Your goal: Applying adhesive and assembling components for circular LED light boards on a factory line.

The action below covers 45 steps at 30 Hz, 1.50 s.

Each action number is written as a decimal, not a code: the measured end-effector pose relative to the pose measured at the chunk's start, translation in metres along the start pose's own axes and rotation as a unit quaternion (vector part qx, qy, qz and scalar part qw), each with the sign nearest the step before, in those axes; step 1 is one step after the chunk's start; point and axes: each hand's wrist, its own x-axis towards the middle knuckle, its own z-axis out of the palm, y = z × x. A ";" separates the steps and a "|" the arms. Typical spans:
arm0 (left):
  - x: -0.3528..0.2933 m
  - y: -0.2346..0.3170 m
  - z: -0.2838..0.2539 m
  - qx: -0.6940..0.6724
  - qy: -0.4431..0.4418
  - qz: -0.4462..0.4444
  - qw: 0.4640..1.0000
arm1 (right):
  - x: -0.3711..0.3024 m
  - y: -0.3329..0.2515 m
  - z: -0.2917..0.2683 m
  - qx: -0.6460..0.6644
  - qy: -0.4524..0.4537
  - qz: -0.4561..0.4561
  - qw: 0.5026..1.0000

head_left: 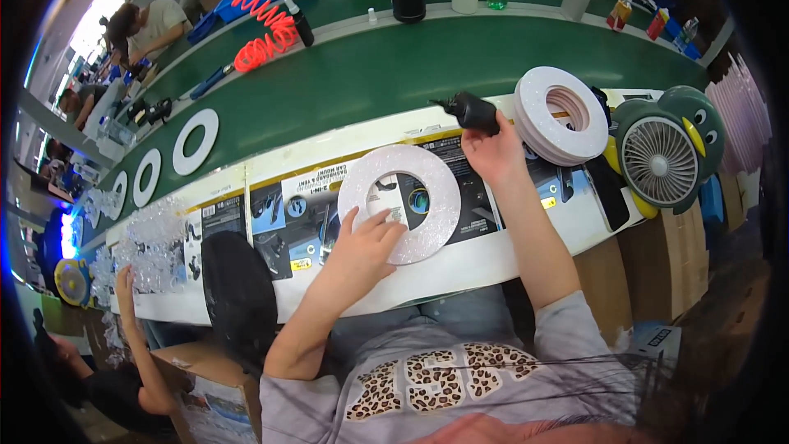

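Green work surface (370, 74) and white ledge (444, 273): ring under left hand, bottle in right

Long green surface runs across beyond both hands; the white ledge, overlaid with printed cards (472, 189), lies on the near side, directly beneath them.

Left hand (362, 253): fingers spread, not gripped. They rest on the near-left band of a glittery white ring (444, 205), some tips reaching over its hole. Ring lies flat on the cards; the contact probably steadies it.

Right hand (496, 148): fingers closed around a black bottle (478, 113), held above the ledge just beyond the ring. Bottle is tipped well over, thin nozzle toward the left; this grip likely gives control of the tip. Whether anything leaves the nozzle: cannot tell.

Just right of the right hand, a stack of similar rings (596, 127), presumably kept there for easy reach. Further right, a green animal-shaped fan (660, 156) faces the hands, perhaps for air.

Beyond and left of the left hand, three loose rings (187, 164) lie spaced apart on the green surface, possibly so they do not touch. Nearer, also left: crumpled clear plastic (156, 238), with a co-worker's hand (125, 279) at it.
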 end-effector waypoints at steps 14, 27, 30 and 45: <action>0.044 -0.061 -0.031 0.040 0.010 -0.106 0.994 | -0.021 -0.002 0.002 -0.008 -0.014 -0.005 1.000; 0.087 -0.166 -0.029 0.103 0.169 -0.176 0.964 | -0.015 0.010 0.002 -0.026 -0.009 0.009 1.000; 0.080 -0.132 -0.025 0.067 0.202 -0.121 0.970 | -0.014 0.009 -0.002 -0.034 -0.007 0.012 0.999; 0.032 -0.084 -0.028 -0.101 0.283 -0.154 0.941 | -0.056 0.010 0.020 -0.183 -0.067 -0.106 0.975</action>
